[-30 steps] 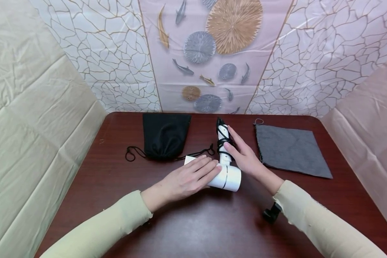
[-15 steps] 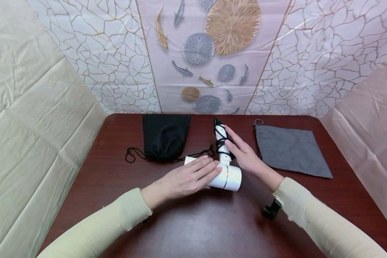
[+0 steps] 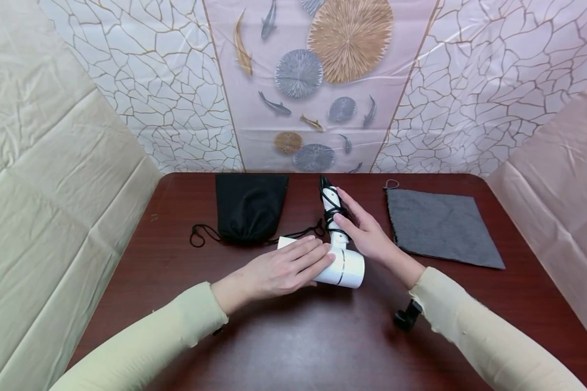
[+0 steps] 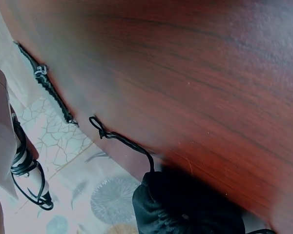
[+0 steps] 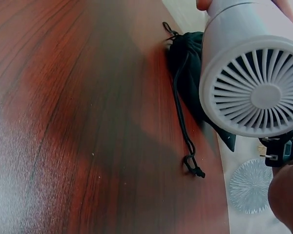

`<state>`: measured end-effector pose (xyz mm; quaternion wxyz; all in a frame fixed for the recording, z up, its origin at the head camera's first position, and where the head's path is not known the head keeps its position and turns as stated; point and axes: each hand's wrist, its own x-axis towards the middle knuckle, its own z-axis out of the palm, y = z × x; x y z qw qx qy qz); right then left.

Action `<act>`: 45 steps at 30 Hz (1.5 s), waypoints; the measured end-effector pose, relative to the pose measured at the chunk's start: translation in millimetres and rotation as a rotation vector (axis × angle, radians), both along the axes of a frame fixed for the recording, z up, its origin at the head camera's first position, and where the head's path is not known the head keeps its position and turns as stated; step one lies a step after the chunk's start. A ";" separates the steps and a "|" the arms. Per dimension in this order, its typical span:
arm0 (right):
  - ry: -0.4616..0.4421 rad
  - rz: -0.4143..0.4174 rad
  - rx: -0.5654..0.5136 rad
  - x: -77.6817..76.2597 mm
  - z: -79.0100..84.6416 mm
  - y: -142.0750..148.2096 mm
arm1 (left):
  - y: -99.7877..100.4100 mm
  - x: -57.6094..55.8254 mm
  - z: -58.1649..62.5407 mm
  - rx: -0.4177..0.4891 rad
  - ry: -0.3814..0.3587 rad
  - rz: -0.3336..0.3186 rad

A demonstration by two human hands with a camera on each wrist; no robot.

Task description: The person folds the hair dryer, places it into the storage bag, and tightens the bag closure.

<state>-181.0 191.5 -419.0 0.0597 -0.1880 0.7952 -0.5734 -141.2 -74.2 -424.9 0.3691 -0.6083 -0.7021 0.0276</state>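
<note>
hands point(image 3: 281, 269) point(image 3: 373, 237), two, touch one hair dryer point(image 3: 349, 267) near two pouches point(image 3: 249, 209) point(image 3: 440, 228).

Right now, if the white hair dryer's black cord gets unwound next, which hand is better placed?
Probably the right hand: it sits right by the black cord. The left hand holds the hair dryer farther from that cord, so it could steady it meanwhile.

Long pale cream sleeves point(image 3: 158, 334) ended in plain cuffs point(image 3: 215, 305), and a small black fitting point(image 3: 407, 316) protruded beside the right cuff point(image 3: 426, 292).
</note>
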 end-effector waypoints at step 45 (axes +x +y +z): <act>-0.028 0.211 0.095 -0.1 14.3 -0.7 | -8.5 -7.6 5.5 -0.087 0.077 -0.110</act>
